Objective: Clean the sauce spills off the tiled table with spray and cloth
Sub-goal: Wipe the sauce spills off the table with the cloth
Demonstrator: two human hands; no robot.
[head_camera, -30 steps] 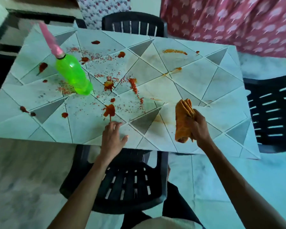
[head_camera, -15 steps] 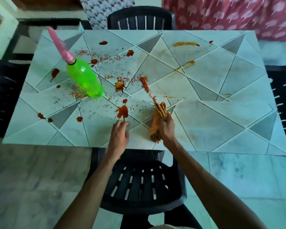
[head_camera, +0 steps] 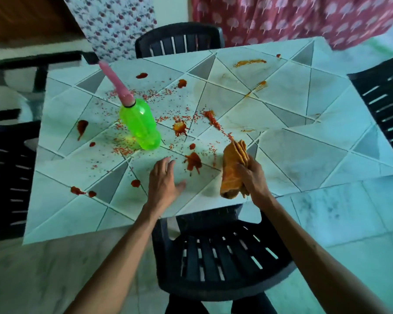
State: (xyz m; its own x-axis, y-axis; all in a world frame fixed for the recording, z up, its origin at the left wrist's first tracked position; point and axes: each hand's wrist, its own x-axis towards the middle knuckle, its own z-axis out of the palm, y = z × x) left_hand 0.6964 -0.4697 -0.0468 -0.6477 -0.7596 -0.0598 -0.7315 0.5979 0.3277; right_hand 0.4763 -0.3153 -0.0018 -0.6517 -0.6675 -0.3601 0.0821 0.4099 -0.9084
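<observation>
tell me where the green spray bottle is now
In the head view the green spray bottle stands left of centre on the tiled table, among the sauce specks, just beyond the left hand and apart from it.

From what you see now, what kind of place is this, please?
Probably a home dining area: a tiled table with black plastic chairs around it, and patterned cloth hanging behind.
</observation>
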